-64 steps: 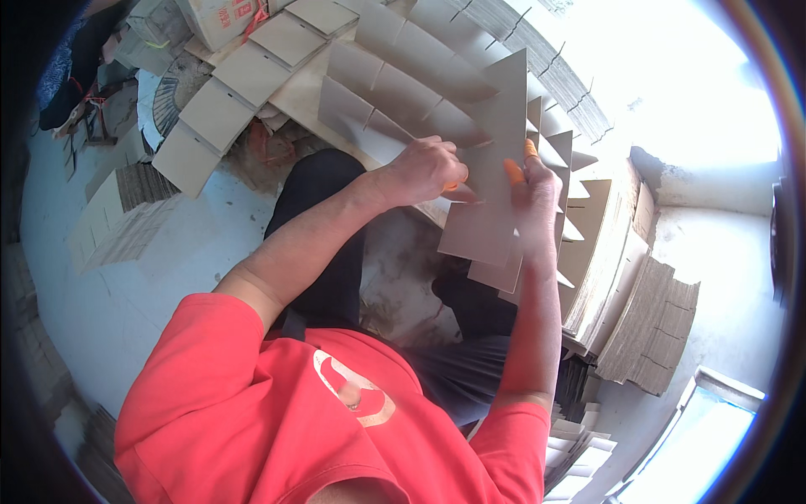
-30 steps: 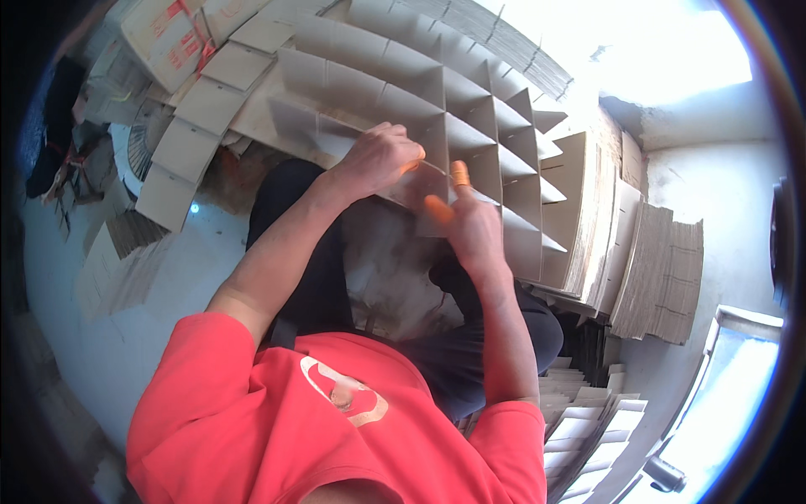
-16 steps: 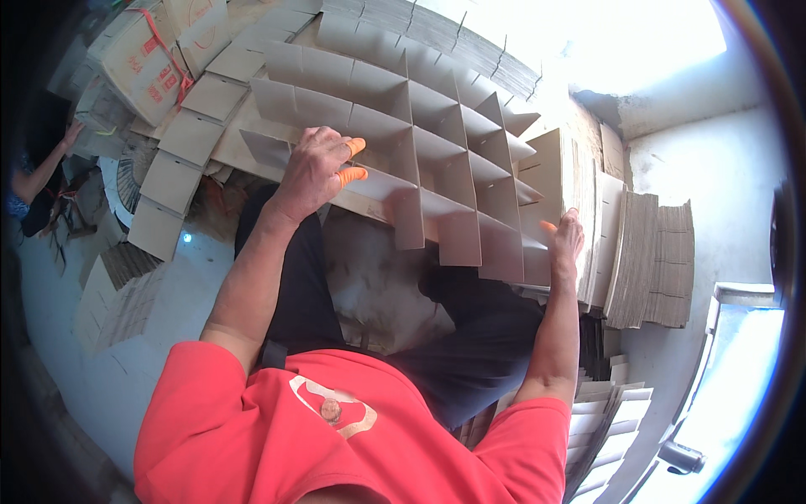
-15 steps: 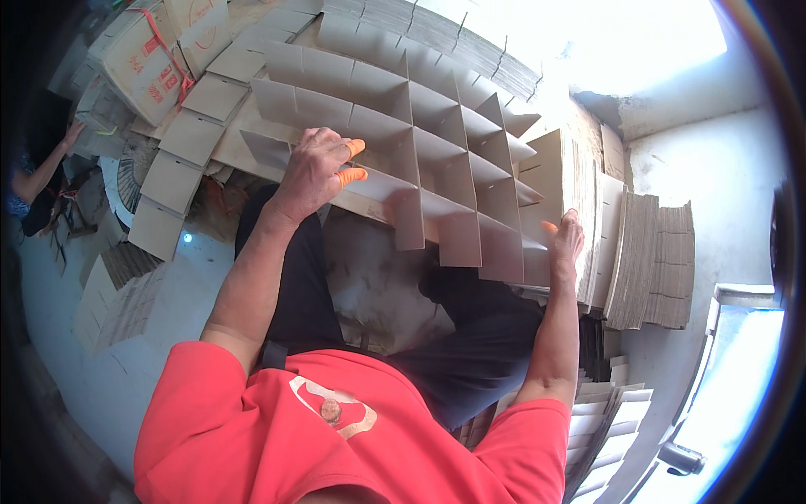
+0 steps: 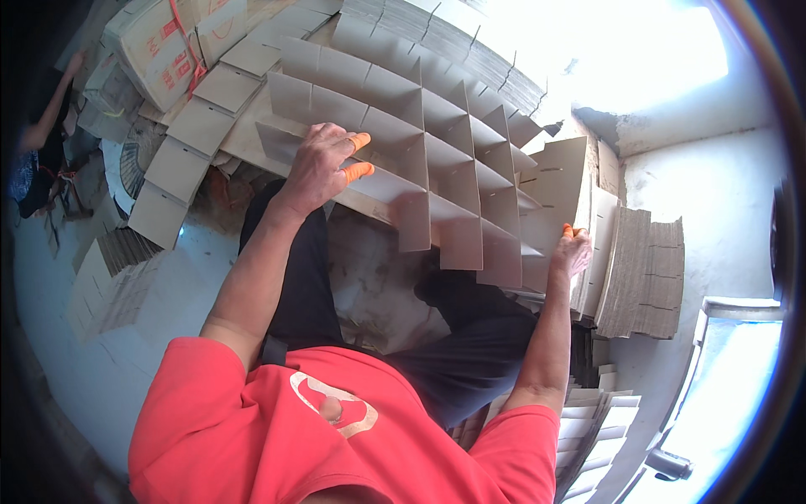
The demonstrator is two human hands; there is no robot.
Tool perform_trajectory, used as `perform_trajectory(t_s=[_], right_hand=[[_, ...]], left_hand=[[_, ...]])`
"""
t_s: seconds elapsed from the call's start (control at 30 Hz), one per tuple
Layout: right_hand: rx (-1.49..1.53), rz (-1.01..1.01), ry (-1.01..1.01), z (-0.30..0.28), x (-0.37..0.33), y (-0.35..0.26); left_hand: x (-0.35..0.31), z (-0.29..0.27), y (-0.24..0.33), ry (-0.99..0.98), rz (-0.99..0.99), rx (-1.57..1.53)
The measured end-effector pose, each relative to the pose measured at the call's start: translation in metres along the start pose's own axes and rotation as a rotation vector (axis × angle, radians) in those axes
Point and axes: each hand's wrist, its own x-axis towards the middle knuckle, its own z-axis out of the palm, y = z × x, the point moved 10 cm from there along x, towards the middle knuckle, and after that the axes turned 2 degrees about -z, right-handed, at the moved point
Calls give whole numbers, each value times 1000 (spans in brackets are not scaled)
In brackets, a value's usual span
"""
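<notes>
A cardboard divider grid (image 5: 453,168), made of slotted strips crossing each other, stands partly assembled in front of me. At its near left side, my left hand (image 5: 319,168) hovers over a strip's top edge. Its thumb and index finger wear orange finger cots and are spread apart, with nothing visible pinched between them; the other fingers are curled. To the right, my right hand (image 5: 573,254) is closed on the near edge of a cardboard strip (image 5: 554,189) at the front of an upright stack. An orange cot shows on that hand too; its fingertips are partly hidden.
More stacked cardboard strips (image 5: 642,273) stand at the right by the wall. Another row of strips (image 5: 453,42) lies behind the grid. Overlapping cardboard pieces (image 5: 197,126) and a carton with red strapping (image 5: 155,55) are at left. Another person's arm (image 5: 52,105) shows at far left.
My right hand has moved slightly down and its fingers have closed on the strip's edge. The front strip has come partly away from the stack. My left hand stays by the grid.
</notes>
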Motion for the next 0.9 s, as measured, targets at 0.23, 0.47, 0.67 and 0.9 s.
perform_trajectory(t_s=[0.23,0.47,0.67,0.9], right_hand=[[-100,-41,-76,9,0,-2],[11,-152,171,-39,12,-3],[108,-154,390,-118,28,-23],[982,-268,-5,-163,3,-152]], left_hand=[[-3,7,-10,-33,-22,0],[-2,0,-8,-7,-14,21],[-5,-7,-10,-27,-19,30],[-10,1,-27,-122,-101,29]])
